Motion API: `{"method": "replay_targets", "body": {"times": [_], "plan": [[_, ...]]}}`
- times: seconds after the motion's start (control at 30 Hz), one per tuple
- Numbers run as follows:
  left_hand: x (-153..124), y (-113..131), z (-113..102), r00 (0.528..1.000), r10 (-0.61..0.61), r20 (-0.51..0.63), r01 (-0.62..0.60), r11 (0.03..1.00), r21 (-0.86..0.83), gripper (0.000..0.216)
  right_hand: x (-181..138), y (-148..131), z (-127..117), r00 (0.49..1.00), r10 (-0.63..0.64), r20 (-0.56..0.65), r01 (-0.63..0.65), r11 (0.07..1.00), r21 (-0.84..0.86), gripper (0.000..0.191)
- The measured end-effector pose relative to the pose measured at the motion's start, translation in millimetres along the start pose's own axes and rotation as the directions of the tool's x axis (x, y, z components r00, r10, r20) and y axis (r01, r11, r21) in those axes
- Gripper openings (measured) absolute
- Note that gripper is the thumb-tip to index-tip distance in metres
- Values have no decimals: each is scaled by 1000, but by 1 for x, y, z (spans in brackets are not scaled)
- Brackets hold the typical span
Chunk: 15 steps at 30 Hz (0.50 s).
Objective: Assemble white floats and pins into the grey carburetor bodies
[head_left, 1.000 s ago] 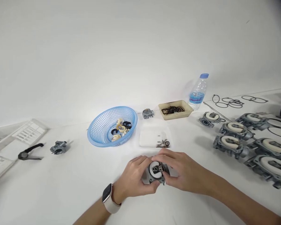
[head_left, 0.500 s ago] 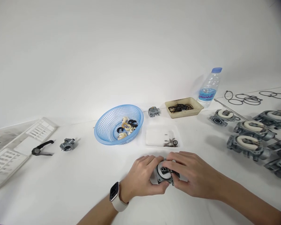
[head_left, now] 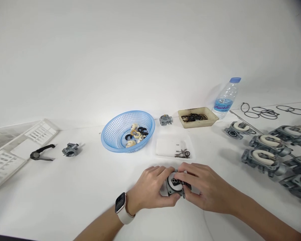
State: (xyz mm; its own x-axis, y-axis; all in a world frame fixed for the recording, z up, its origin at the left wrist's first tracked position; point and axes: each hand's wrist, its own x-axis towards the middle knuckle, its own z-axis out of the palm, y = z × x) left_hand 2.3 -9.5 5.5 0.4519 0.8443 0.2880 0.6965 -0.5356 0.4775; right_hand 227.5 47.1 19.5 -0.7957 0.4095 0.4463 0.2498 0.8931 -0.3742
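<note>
Both my hands hold a small grey metal carburetor body [head_left: 175, 185] just above the white table [head_left: 77, 194], its round face turned up toward me. My left hand [head_left: 150, 189], with a smartwatch on the wrist, wraps its fingers round the left side of the part. My right hand [head_left: 205, 190] grips the right side, with the fingertips pinched at the top edge. Just beyond the hands lies a clear shallow tray [head_left: 165, 147] with a few small metal pins and a ring.
A blue basket [head_left: 115, 134] holds cream and black floats. Behind it are a small carburetor [head_left: 165, 119], a beige tray of black rings [head_left: 195, 117] and a water bottle [head_left: 227, 97]. Several carburetors [head_left: 263, 157] line the right. At left lie a wristwatch [head_left: 41, 154], another carburetor [head_left: 70, 149] and a white crate [head_left: 5, 157].
My hands stay closed on the carburetor body, and my right fingers have shifted slightly on its top edge. The view has swung a little to the left.
</note>
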Motion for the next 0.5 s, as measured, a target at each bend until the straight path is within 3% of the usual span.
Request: {"method": "replay_targets", "body": {"times": [0.5], "plan": [[-2,1,-1,1000,9,29,-11,999,43,56,2,2,-8,994,85,64,-96,975,198,35]]}}
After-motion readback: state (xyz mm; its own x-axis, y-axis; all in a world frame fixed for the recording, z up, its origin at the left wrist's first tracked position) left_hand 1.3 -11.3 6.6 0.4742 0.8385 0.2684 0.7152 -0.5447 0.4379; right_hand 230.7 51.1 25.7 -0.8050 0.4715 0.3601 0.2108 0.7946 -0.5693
